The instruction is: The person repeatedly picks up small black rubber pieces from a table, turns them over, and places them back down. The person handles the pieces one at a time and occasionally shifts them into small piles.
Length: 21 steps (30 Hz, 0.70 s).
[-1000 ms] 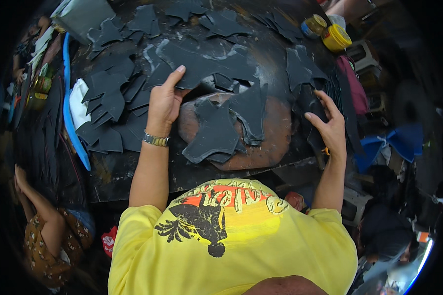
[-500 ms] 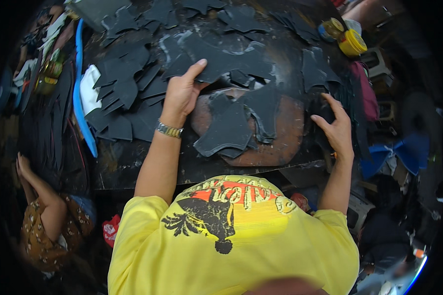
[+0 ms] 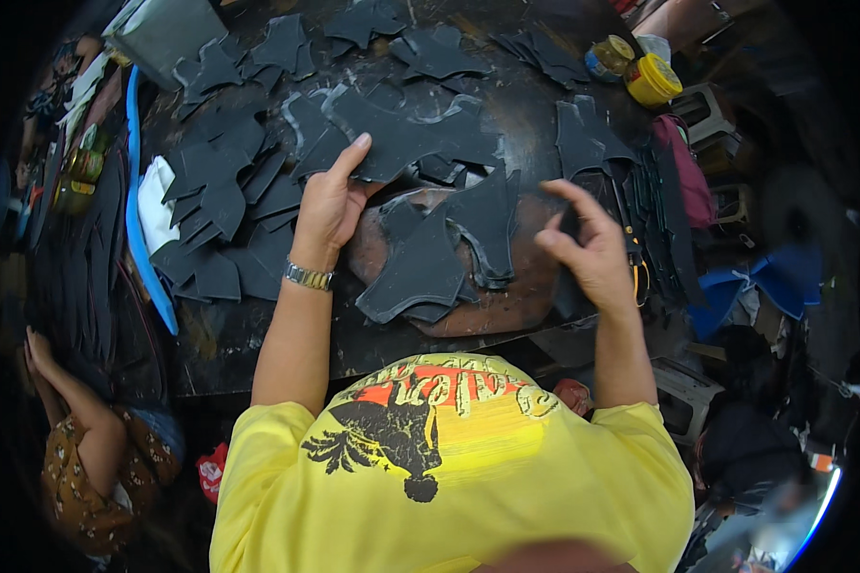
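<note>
My left hand (image 3: 333, 202) is closed on the edge of a wide black cut-out sheet piece (image 3: 401, 134), thumb on top and the other fingers hidden beneath. This piece lies over other pieces and has curved, notched edges with greyish smears. My right hand (image 3: 587, 244) hangs open to the right of the stack, thumb and fingers apart, with nothing seen in it. Between my hands, several more black cut pieces (image 3: 416, 272) rest on a worn reddish-brown board (image 3: 506, 310) at the table's near edge.
Piles of black pieces (image 3: 218, 172) spread over the dark table at left and far side. A blue curved strip (image 3: 136, 210) and white cloth (image 3: 158, 201) lie left. A yellow tub (image 3: 654, 80) and a jar (image 3: 610, 57) stand far right. Another person's arm (image 3: 72, 372) shows at lower left.
My right hand has moved left, from beside the right-hand pieces toward the stack. My left hand keeps its grip on the black piece. The whole view has shifted slightly.
</note>
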Available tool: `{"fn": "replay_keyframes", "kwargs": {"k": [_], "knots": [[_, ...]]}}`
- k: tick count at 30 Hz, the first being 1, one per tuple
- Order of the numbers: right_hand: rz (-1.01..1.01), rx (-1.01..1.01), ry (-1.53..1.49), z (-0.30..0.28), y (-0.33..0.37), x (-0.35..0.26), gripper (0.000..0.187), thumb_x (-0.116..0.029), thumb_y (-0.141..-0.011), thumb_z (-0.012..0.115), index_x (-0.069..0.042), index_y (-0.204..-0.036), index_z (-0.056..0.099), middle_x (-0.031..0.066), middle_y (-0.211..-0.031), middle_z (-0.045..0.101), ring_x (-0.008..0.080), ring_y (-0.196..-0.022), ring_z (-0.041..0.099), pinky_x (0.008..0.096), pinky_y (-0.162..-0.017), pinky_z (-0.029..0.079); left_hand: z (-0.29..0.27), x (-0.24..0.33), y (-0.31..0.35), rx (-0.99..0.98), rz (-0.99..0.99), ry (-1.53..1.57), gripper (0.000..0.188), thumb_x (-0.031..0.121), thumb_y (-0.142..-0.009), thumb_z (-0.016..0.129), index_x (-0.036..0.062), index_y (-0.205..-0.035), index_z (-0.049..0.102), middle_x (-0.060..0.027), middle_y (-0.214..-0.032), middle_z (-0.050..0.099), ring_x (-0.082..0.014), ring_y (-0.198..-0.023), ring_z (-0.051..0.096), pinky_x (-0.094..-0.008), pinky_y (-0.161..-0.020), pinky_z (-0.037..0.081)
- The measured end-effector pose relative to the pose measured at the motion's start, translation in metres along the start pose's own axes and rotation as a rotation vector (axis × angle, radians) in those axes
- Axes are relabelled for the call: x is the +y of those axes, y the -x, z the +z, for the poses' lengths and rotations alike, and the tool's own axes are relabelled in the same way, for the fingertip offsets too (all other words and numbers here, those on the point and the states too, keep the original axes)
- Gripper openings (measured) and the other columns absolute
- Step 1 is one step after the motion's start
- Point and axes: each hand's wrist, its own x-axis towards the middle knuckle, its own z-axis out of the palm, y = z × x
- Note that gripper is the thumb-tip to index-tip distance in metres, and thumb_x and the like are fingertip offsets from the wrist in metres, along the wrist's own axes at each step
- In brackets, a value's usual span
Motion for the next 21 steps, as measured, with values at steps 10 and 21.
{"fn": "replay_keyframes", "kwargs": {"k": [10,21], "knots": [[-0.146,0.009,0.043,0.025,-0.050,-0.026,0.050,-0.027,-0.081,0.075,-0.001,-0.120,0.058,0.0056,-0.105,0.062,0.0132,-0.098,0.055,0.0278,-0.089,0.043,0.010,-0.004,0.007,-0.034,-0.042,-0.039,0.028,0.012,-0.091,0.063,-0.0115,-0.106,0.060,-0.0163,-0.107,0.064,-0.0243,-0.097,0.064,-0.0435,-0.089,0.055],[-0.375,-0.096,0.272,0.091,-0.128,-0.046,0.059,-0.048,-0.093,0.051,0.002,-0.123,0.054,0.0226,-0.114,0.062,0.0385,-0.107,0.059,0.0422,-0.090,0.045,0.018,-0.004,0.013,-0.008,-0.011,-0.053,0.028,0.014,-0.092,0.063,-0.0096,-0.107,0.062,-0.0147,-0.107,0.065,-0.0225,-0.096,0.065,-0.0443,-0.084,0.058]]}}
